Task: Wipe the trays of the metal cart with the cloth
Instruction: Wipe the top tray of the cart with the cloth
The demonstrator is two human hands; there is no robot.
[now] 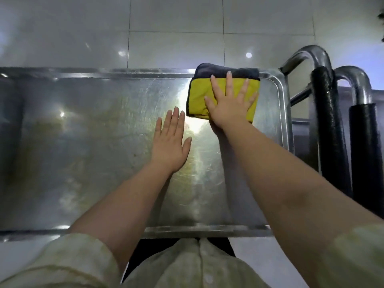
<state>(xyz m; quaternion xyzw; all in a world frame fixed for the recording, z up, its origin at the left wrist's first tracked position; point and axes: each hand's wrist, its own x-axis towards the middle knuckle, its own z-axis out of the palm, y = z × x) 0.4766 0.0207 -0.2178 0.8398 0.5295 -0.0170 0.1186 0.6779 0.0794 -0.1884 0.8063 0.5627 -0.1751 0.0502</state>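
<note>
Right hand (230, 104) flat, fingers straight and spread, palm pressing down on the cloth (199, 96); no finger curls round it. Left hand (170, 142) also flat, fingers straight and close together, holding nothing; it lies over the tray (83, 132) just beside the cloth's near left corner, apart from it, and whether the palm touches the metal cannot be told. Head view: the cloth sits at about 1 o'clock from the picture's centre, in the tray's far right corner. It is folded, yellow face up, with a dark grey layer showing along its far edge, and that dark edge laps onto the tray's far rim. The left hand is near centre, at 7 o'clock from the cloth. The tray surface is scratched, smeared steel with a bright glare patch between the two hands. At 3 o'clock, just past the tray's right rim, stands a bent steel cart handle (324, 113) with a black grip sleeve, and a second handle (361, 142) of the same kind beside it. Glossy floor tiles (176, 28) fill 12 o'clock. Pale sleeves (68, 265), pushed up the forearms, show at 6 o'clock.
</note>
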